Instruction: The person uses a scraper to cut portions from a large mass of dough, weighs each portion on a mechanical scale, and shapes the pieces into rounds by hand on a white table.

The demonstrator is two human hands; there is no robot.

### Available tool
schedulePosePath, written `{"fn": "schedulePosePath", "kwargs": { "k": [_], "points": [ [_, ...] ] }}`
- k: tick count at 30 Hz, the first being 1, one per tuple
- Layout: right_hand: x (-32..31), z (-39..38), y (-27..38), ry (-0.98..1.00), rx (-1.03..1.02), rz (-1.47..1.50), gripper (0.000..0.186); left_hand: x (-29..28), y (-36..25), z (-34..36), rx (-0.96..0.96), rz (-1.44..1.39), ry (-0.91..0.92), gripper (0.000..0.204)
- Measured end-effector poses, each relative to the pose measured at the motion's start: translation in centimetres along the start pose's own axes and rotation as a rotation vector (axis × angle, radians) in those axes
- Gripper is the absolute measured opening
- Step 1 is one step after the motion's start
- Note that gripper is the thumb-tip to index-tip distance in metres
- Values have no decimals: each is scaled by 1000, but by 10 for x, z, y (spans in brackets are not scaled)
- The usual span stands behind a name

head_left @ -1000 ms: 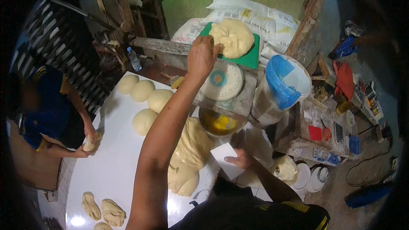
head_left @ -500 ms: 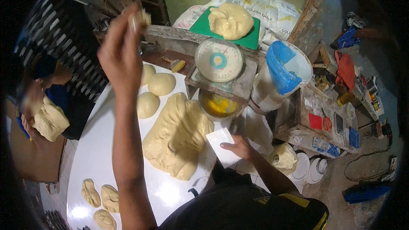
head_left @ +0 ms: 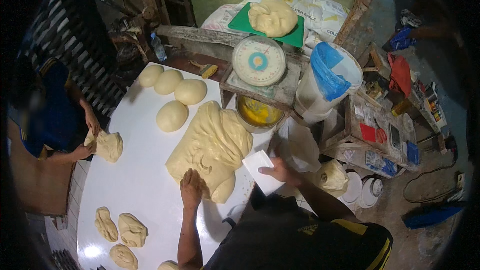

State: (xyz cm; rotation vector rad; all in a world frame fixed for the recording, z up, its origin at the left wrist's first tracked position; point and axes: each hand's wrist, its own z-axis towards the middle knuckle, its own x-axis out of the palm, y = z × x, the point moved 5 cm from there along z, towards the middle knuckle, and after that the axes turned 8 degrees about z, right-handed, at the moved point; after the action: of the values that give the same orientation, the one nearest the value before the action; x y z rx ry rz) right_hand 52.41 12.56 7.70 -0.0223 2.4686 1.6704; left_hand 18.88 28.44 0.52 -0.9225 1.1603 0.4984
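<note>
A big slab of pale yellow dough (head_left: pixel 212 145) lies on the white table (head_left: pixel 140 180). My left hand (head_left: pixel 191 189) rests flat on the slab's near edge, fingers spread. My right hand (head_left: pixel 280 171) holds a white rectangular scraper (head_left: pixel 262 177) at the table's right edge, just right of the slab. Beyond the slab a kitchen scale (head_left: pixel 259 61) carries a green tray (head_left: pixel 295 35) with a lump of dough (head_left: pixel 273 16) on it.
Several round dough balls (head_left: pixel 172 115) sit at the table's far end, shaped pieces (head_left: pixel 131 229) near the front left. A person on the left kneads a dough piece (head_left: pixel 107 146). A metal bowl of yellow fat (head_left: pixel 256 112) and a white bucket with blue liner (head_left: pixel 327 77) stand right.
My left arm, raised high above the table half a second ago, has come down and now lies on the dough slab. The right hand stays on the scraper.
</note>
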Motion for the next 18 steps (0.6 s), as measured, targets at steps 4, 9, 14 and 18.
{"fn": "schedulePosePath", "kwargs": {
  "k": [4, 9, 14, 18],
  "points": [
    [-25, 8, 36, -140, -99, -91, 40, -22, -19, 29, -94, 13, 156, 35],
    [-64, 6, 72, -211, 8, -31, 47, -88, -66, 98, 3, -166, -316, 26],
    [-104, 16, 103, -193, -15, -230, 60, -138, -126, 184, 134, -459, -368, 26],
    [-137, 19, 157, -337, -274, -343, 54, -181, -191, 249, 325, -610, -489, 29]
  ]
}}
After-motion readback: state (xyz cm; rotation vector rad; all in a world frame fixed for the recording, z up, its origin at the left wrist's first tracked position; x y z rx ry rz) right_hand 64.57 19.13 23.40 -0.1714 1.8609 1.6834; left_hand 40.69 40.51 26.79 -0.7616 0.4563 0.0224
